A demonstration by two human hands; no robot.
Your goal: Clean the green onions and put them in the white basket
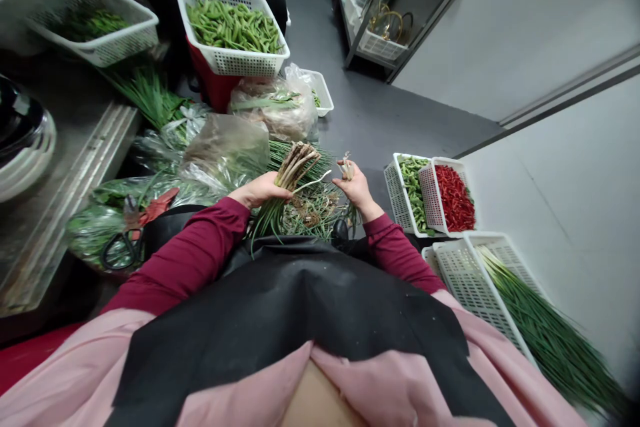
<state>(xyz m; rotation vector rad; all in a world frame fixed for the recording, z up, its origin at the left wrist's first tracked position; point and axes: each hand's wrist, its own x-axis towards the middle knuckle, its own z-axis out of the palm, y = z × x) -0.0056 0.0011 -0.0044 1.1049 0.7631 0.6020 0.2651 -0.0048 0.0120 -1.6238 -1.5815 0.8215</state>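
Observation:
My left hand [263,191] is closed around a bunch of scallions [297,164], its pale and brownish root ends pointing up and the green leaves hanging below. One peeled white stalk sticks out sideways from the bunch toward the right. My right hand [354,188] is closed on a small tuft of scallion scraps [346,167], with whitish ends above the fingers and thin green strands hanging beneath. Between and below the hands lies a pile of scallion trimmings [313,210], with roots and leaves tangled together.
White baskets of green peppers [233,25], red chilies [453,199] and long scallions [545,320] stand around me. Scissors [123,247] with red-orange material beside them rest on a bag of greens [95,227] at left. Plastic bags [225,147] lie ahead. Another person sits beyond the pepper basket.

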